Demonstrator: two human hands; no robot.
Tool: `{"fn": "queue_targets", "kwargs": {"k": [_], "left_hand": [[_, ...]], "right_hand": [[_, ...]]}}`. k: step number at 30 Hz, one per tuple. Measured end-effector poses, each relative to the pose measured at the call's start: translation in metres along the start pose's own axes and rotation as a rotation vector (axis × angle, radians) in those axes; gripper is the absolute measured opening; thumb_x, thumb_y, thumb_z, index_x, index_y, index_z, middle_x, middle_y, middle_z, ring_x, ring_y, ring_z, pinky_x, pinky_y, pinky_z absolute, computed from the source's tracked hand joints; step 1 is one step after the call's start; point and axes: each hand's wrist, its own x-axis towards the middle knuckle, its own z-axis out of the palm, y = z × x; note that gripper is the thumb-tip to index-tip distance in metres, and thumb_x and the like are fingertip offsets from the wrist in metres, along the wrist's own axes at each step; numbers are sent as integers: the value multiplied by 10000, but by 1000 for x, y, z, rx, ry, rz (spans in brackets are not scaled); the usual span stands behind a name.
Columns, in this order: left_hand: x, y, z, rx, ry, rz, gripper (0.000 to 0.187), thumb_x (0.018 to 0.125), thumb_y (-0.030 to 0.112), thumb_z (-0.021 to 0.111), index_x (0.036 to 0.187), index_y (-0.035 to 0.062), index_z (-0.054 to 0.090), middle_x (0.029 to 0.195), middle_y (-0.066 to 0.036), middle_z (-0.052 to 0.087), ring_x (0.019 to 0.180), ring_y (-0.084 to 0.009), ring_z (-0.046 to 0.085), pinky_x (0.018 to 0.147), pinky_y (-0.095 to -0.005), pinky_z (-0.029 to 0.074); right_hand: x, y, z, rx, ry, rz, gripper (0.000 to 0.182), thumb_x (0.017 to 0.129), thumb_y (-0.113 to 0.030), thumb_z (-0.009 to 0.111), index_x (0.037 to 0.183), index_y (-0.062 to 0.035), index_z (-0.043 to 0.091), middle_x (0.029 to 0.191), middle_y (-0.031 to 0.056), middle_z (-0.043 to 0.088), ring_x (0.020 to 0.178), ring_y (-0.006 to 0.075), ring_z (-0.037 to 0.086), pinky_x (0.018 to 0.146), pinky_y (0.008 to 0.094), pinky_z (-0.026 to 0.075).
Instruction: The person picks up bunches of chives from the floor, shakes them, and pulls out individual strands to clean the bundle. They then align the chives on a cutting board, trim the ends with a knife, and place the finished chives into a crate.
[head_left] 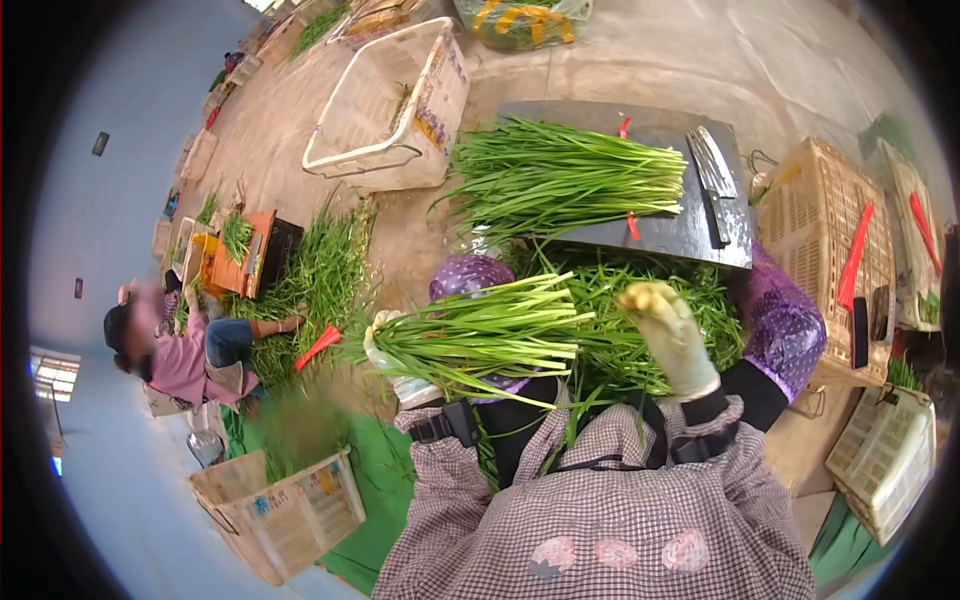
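My left hand (388, 368), in a pale glove, is closed around the leafy part of a loose bunch of garlic chives (490, 330). Its pale stem ends point to the right, over my lap. To the right of that bunch, my right hand (660, 320) is raised in a whitish glove with yellowed fingertips. Its fingers are curled in, and nothing sticks out of them. Beneath it lies a heap of loose green leaves (625, 350) between my purple-covered knees. A larger pile of chives (575, 175) rests on the dark board (590, 112) ahead.
Two knives (712, 180) lie on the board's right, near red ties (632, 226). Crates stand around: a white one (385, 165) ahead, a tan one (825, 230) right, another (290, 515) left. A co-worker (185, 350) sits at left beside scattered leaves (320, 275).
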Motion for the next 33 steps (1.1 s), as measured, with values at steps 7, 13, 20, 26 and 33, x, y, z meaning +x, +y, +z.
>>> {"fn": "queue_targets", "kwargs": {"k": [7, 13, 20, 26, 33], "left_hand": [[14, 0, 14, -54, 51, 31, 205, 955, 294, 611, 867, 145, 501, 753, 33, 410, 678, -120, 385, 633, -295, 375], [23, 0, 28, -19, -39, 24, 220, 953, 277, 599, 841, 143, 465, 779, 25, 390, 690, -125, 341, 640, -283, 350], [16, 3, 45, 53, 4, 68, 192, 969, 293, 594, 880, 153, 497, 802, 25, 434, 714, -121, 379, 667, -278, 369], [18, 3, 16, -68, -74, -8, 209, 950, 299, 622, 881, 136, 512, 774, 31, 415, 686, -108, 367, 647, -269, 361], [23, 8, 15, -154, -111, -27, 192, 970, 238, 617, 892, 116, 491, 800, 21, 396, 705, -103, 354, 647, -277, 352]], "right_hand": [[-32, -26, -21, -1587, -356, 143, 320, 926, -340, 733, 1114, -81, 748, 996, 147, 727, 970, 314, 697, 864, 380, 559], [1, 18, 52, -1178, -308, -256, 198, 937, -272, 715, 976, -83, 759, 885, 109, 710, 850, 301, 697, 771, 394, 561], [6, 9, 68, -601, -302, 419, 194, 1023, -197, 602, 976, -25, 680, 959, 11, 702, 902, 89, 620, 822, 254, 496], [-18, -55, 21, -782, -344, 447, 264, 1049, -260, 576, 1000, -28, 692, 976, 24, 701, 923, 116, 628, 868, 267, 496], [-61, -84, -33, -2197, -367, 353, 356, 897, -355, 737, 1209, -184, 724, 1138, 165, 716, 960, 330, 704, 806, 420, 563]]}}
